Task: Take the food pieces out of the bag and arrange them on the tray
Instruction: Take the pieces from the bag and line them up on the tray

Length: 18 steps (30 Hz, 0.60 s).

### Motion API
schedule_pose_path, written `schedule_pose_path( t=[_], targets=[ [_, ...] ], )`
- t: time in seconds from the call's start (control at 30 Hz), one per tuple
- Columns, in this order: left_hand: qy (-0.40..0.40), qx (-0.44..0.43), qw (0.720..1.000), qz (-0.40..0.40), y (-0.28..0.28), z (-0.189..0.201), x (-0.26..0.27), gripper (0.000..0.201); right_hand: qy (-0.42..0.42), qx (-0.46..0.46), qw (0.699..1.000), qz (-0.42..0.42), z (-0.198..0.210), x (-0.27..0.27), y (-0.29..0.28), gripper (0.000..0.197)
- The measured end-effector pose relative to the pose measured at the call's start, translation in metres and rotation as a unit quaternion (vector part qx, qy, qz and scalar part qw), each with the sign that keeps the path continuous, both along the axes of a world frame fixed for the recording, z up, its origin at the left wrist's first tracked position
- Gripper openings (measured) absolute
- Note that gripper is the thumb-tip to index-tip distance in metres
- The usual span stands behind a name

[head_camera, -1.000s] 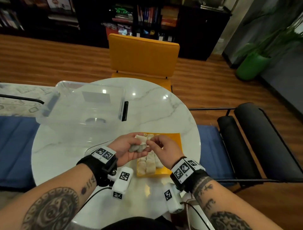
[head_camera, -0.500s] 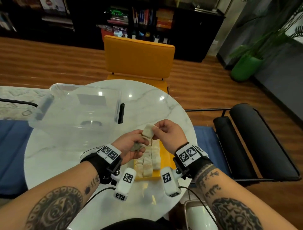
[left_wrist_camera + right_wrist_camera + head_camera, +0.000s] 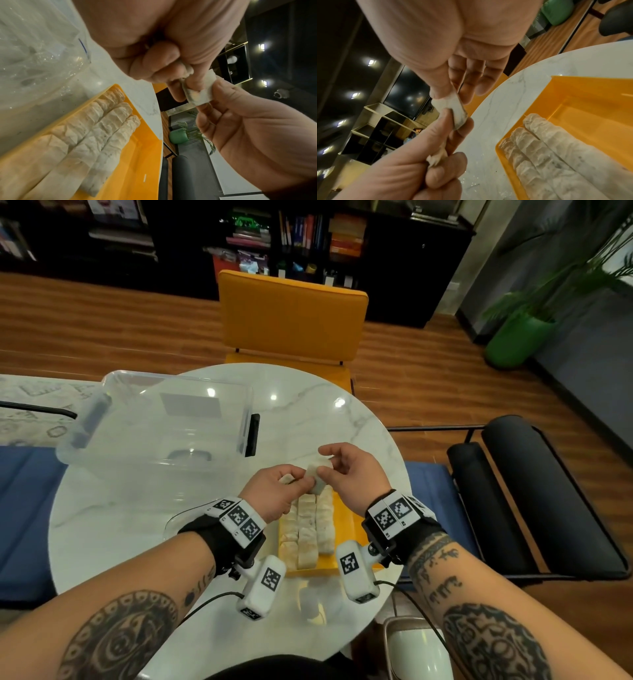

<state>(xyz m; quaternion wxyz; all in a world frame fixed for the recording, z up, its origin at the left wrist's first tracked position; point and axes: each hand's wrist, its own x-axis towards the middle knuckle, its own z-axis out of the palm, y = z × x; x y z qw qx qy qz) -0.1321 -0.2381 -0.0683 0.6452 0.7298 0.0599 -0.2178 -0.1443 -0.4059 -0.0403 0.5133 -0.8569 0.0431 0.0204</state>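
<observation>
A white food piece (image 3: 318, 475) is held in the air above the far end of the yellow tray (image 3: 346, 530). My right hand (image 3: 325, 465) pinches its top between thumb and finger. My left hand (image 3: 302, 480) pinches its lower end (image 3: 200, 94) and keeps a second, crumpled piece (image 3: 186, 71) curled in its fingers. Three rows of pale food pieces (image 3: 310, 534) lie side by side on the left part of the tray (image 3: 590, 94). The clear plastic bag (image 3: 183, 520) lies flat on the table under my left wrist.
A large clear plastic bin (image 3: 161, 422) stands on the round marble table (image 3: 325, 419) to the left of the tray. An orange chair (image 3: 291, 316) is behind the table and a black chair (image 3: 534, 508) on the right. The right strip of the tray is bare.
My right hand has lifted a white piece away from the left hand's bundle, up over the tray's far end. My left fingers have come up and now pinch that piece too.
</observation>
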Motion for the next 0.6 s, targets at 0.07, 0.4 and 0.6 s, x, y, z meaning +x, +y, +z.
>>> schedule_pose_path(
  t=[0.07, 0.4, 0.6],
  targets=[
    [-0.008, 0.03, 0.999, -0.009, 0.002, -0.006, 0.001, 0.01, 0.014, -0.028, 1.0, -0.001, -0.007, 0.003, -0.004, 0.025],
    [-0.02, 0.308, 0.951, -0.038, 0.02, -0.06, -0.008, 0.026, 0.206, -0.228, 0.943, 0.125, -0.066, -0.026, -0.028, 0.004],
    [-0.019, 0.37, 0.925, -0.079, 0.013, -0.064, -0.012, 0.041, 0.264, -0.284, 0.91, 0.148, -0.094, -0.027, -0.022, 0.012]
  ],
)
